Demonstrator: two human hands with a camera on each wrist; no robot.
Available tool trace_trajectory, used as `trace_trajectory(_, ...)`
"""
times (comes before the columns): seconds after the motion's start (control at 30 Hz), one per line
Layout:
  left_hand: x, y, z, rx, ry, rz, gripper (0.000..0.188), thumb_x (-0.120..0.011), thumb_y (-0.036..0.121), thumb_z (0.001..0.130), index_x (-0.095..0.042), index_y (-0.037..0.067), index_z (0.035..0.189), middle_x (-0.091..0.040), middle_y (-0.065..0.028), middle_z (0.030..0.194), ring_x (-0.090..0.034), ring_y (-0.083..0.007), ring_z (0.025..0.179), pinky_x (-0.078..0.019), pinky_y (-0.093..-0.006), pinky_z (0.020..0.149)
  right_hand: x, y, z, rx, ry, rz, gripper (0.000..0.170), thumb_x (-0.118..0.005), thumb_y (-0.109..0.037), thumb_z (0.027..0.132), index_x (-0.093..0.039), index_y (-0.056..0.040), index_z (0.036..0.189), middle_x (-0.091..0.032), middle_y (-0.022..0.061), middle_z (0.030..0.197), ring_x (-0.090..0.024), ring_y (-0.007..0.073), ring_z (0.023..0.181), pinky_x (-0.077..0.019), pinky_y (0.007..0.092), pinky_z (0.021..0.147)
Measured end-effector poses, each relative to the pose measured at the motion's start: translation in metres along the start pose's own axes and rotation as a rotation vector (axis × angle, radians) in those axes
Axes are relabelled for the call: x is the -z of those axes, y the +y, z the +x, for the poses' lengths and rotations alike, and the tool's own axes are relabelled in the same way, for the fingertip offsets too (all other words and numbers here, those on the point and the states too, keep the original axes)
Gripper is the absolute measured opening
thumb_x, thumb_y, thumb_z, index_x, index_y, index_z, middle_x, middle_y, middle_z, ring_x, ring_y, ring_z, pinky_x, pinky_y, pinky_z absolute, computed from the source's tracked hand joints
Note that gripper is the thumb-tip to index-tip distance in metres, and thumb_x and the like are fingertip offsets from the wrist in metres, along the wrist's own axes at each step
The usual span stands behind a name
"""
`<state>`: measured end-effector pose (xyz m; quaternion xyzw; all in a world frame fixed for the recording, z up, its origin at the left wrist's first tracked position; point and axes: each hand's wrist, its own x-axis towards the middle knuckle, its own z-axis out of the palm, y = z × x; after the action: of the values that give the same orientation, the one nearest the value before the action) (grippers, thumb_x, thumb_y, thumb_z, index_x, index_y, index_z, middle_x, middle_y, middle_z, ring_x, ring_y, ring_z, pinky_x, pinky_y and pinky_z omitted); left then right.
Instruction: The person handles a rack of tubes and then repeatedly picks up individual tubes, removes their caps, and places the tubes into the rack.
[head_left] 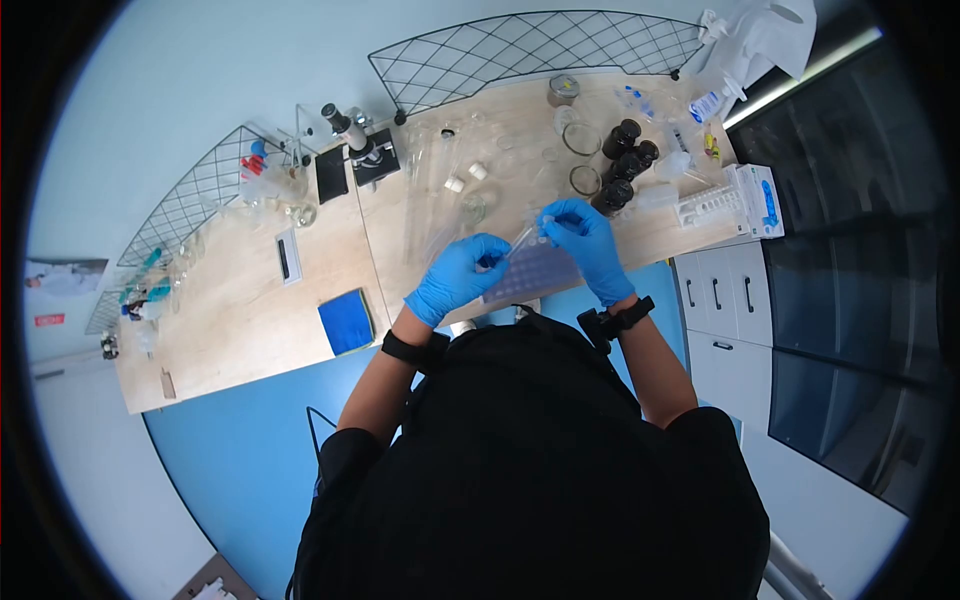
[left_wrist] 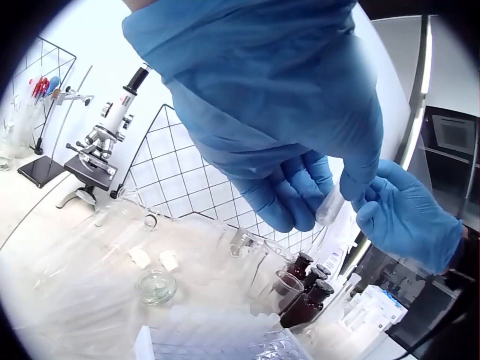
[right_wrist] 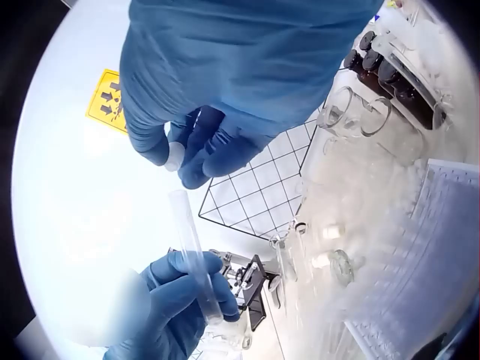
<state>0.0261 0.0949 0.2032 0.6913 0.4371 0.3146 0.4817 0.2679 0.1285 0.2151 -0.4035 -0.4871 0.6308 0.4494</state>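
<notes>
My gloved left hand [head_left: 462, 277] holds a clear test tube [right_wrist: 193, 255] between thumb and fingers, its mouth pointing up toward the other hand. A small white cap [right_wrist: 175, 157] is pinched between the thumb and fingers of my gloved right hand [head_left: 588, 245]. In the right wrist view the cap is apart from the tube, a little above its open end. Below both hands stands a purplish tube rack [right_wrist: 431, 259], partly covered by the hands in the head view.
Two white stoppers [head_left: 466, 177] and a small glass dish [left_wrist: 156, 287] lie beyond the rack. Brown bottles [head_left: 625, 160] and glass beakers [head_left: 584, 180] stand to the right. A microscope [head_left: 365, 150] is at the back left, a blue notebook [head_left: 347, 321] near the front edge.
</notes>
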Motion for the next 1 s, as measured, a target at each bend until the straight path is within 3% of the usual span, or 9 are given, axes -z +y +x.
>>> trace_trajectory(0.07, 0.0, 0.004, 0.002, -0.006, -0.011, 0.001, 0.022, -0.068, 0.012, 0.089, -0.068, 0.003, 0.109, -0.067, -0.0108, 0.095, -0.067, -0.0201, 0.081, -0.0537, -0.0316, 0.077, -0.007, -0.004, -0.006, 0.015, 0.069, -0.008, 0.025, -0.071, -0.009, 0.09, -0.07, -0.0029, 0.114, -0.071, 0.0046, 0.102, -0.066, 0.0098, 0.088, -0.053, 0.0229, 0.078)
trace_trajectory(0.3, 0.002, 0.013, 0.002, -0.02, -0.033, 0.003, 0.023, -0.068, 0.012, 0.087, -0.068, 0.004, 0.108, -0.066, -0.0106, 0.091, -0.066, -0.021, 0.079, -0.0526, -0.0319, 0.076, -0.009, -0.015, -0.016, -0.05, 0.12, -0.164, 0.023, -0.074, -0.013, 0.09, -0.074, -0.0027, 0.11, -0.073, 0.0048, 0.102, -0.066, 0.0092, 0.088, -0.0523, 0.0223, 0.078)
trace_trajectory(0.57, 0.006, 0.012, -0.001, -0.053, -0.026, 0.063, 0.02, -0.067, 0.008, 0.089, -0.071, 0.003, 0.108, -0.066, -0.0093, 0.088, -0.067, -0.0178, 0.078, -0.0528, -0.03, 0.075, -0.004, -0.014, -0.017, 0.161, 0.031, -0.401, 0.023, -0.071, -0.008, 0.089, -0.073, -0.0011, 0.112, -0.074, 0.01, 0.103, -0.069, 0.0128, 0.091, -0.0541, 0.0248, 0.078)
trace_trajectory(0.77, 0.009, 0.009, -0.002, -0.088, -0.018, 0.092, 0.023, -0.066, 0.008, 0.089, -0.07, 0.003, 0.111, -0.065, -0.0104, 0.087, -0.065, -0.0203, 0.077, -0.0519, -0.0307, 0.074, -0.003, -0.009, -0.015, 0.008, 0.012, -0.333, 0.02, -0.071, -0.01, 0.091, -0.074, -0.0006, 0.109, -0.074, 0.0089, 0.104, -0.067, 0.0113, 0.093, -0.0534, 0.0252, 0.081)
trace_trajectory(1.0, 0.006, 0.013, 0.012, -0.066, -0.023, 0.115, 0.027, -0.064, 0.014, 0.089, -0.069, 0.007, 0.115, -0.064, -0.0115, 0.093, -0.064, -0.0248, 0.079, -0.0527, -0.0335, 0.074, 0.008, -0.006, -0.012, 0.001, -0.013, -0.263, 0.023, -0.07, -0.008, 0.092, -0.069, -0.0011, 0.114, -0.071, 0.0064, 0.105, -0.066, 0.0109, 0.095, -0.053, 0.0256, 0.085)
